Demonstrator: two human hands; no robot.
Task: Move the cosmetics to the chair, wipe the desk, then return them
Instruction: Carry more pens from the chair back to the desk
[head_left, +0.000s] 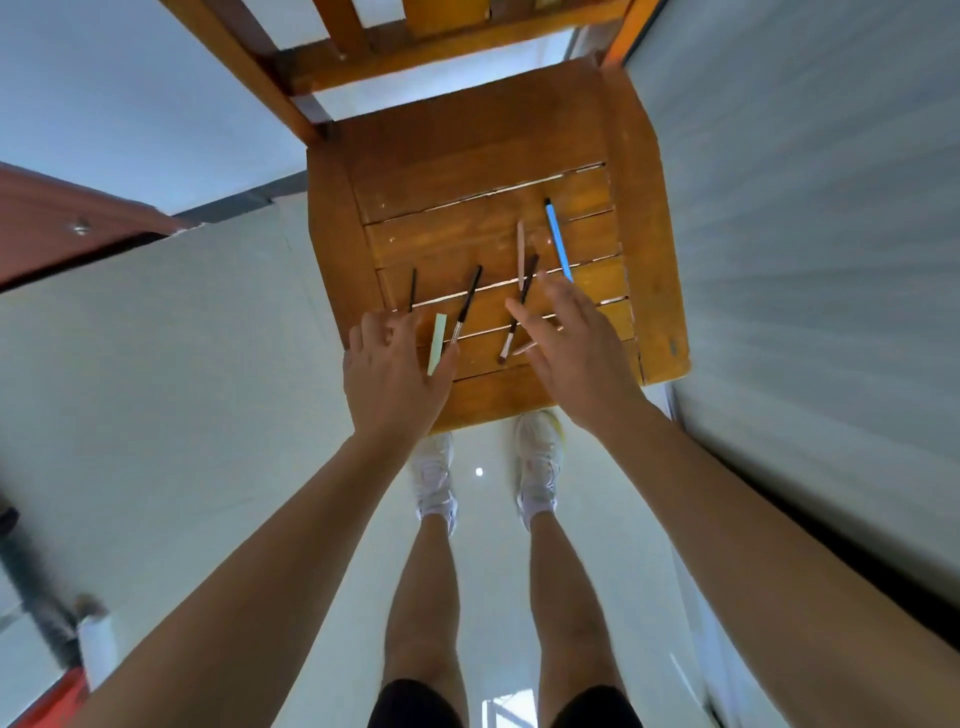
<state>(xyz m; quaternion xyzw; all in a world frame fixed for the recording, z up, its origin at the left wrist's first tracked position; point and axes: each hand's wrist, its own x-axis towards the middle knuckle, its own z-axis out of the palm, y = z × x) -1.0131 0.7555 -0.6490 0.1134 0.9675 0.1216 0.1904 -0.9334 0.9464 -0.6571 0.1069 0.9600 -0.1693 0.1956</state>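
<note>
Several cosmetics lie on the slatted seat of a wooden chair: a thin black stick, a black-handled brush, a beige pencil, a dark brush and a blue pen. My left hand is at the seat's front left with its fingers curled, and the near end of a pale green stick lies against its thumb. My right hand hovers over the front right with straight, spread fingers. Its fingertips reach the dark brush and partly cover another beige pencil.
The chair stands on a pale floor with its backrest at the far side. A grey wall runs along the right. A reddish-brown furniture edge is at the left. My legs and white shoes stand just before the seat.
</note>
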